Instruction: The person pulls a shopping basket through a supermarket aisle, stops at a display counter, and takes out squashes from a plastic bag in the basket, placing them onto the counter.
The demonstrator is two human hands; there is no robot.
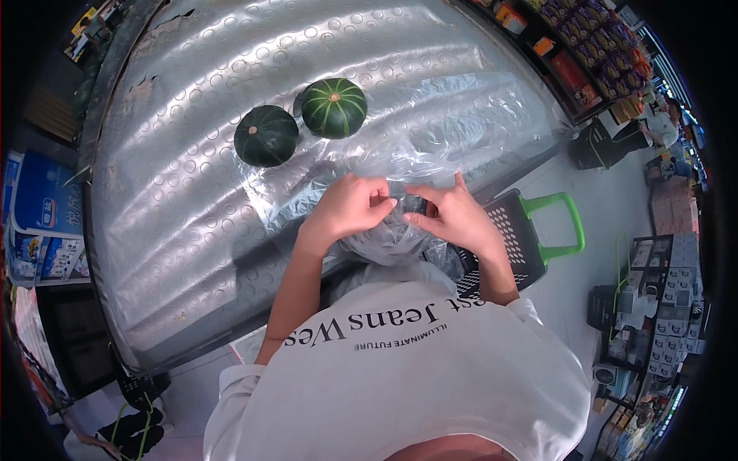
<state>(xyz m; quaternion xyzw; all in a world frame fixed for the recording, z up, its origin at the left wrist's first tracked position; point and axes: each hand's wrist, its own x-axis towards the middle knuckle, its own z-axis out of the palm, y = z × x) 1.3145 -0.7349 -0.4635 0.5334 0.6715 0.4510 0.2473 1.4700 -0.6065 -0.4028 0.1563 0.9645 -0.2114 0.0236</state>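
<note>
Two dark green round squashes sit side by side on the silvery display surface beyond my hands: a darker one (266,136) at left and a striped one (334,108) at right. My left hand (356,206) is at the near edge with its thumb and fingers pinched on thin clear plastic. Across a small gap, my right hand (447,212) has its thumb and fingers apart beside the same film; whether it touches the film is hard to tell. Clear plastic bags (386,242) bunch up beneath both hands, and more clear film (461,121) spreads over the surface behind them.
A black shopping basket (507,239) with a green handle stands close by my right forearm. Snack shelves (599,46) rise at the upper right. A blue-and-white carton (49,199) is at the left. People appear at the lower left and far right, the latter near another black basket (605,144).
</note>
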